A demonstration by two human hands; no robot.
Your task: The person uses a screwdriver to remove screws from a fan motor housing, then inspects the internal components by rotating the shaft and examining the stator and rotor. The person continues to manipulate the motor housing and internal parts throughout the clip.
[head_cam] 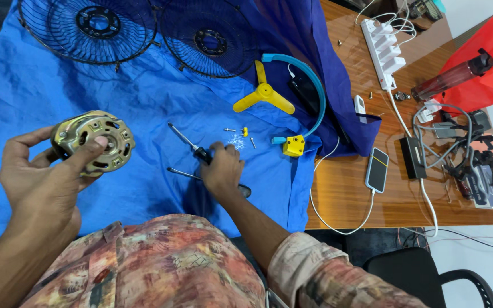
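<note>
My left hand holds a brass-coloured fan motor up above the blue cloth, thumb pressed on its face. My right hand rests on the cloth over the black handles of two screwdrivers; one screwdriver has its shaft pointing up-left, the other screwdriver lies with its shaft to the left. Whether the fingers grip a handle I cannot tell for sure. Small screws lie just beyond the fingertips.
Two black wire fan guards lie at the far side. A yellow three-blade propeller, a blue curved band with a yellow block, a phone, a white power strip, cables and a red bag are to the right.
</note>
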